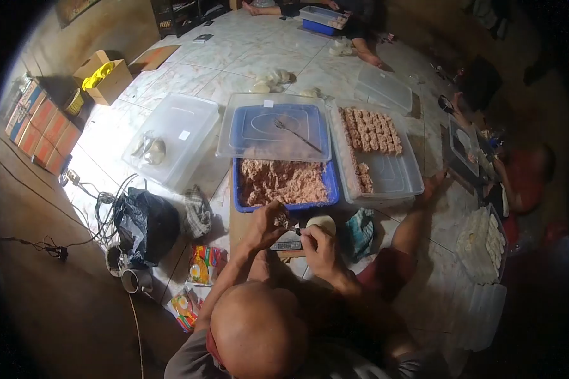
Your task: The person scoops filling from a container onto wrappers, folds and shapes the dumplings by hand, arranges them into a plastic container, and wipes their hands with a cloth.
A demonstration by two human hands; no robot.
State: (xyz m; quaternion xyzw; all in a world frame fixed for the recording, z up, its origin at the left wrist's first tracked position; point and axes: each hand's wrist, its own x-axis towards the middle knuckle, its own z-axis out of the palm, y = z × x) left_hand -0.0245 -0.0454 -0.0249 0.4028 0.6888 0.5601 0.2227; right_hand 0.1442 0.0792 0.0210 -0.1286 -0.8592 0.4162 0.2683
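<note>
The left hand (pixel 267 224) is in front of the near edge of the blue tub (pixel 238 201), its fingers curled around a pink lump (pixel 284 221). The right hand (pixel 322 249) is just beside it, a little nearer to the body, with thumb and fingers pinched together on a small dark thing (pixel 298 232), too small to name. Between and below the two hands, a scale (pixel 289 246) shows its display. A round white object (pixel 322 223) is just beyond the right hand.

Directly ahead of the hands, the pink mixture (pixel 281 182) lies inside the blue tub. A translucent lid (pixel 229 142) covers the far part of this tub, and a fork (pixel 297 134) rests upon it. Ahead and to the right of the hands, a clear tray (pixel 395 183) carries rows of pink portions (pixel 373 131). A teal cloth (pixel 360 232) lies to the right of the right hand.
</note>
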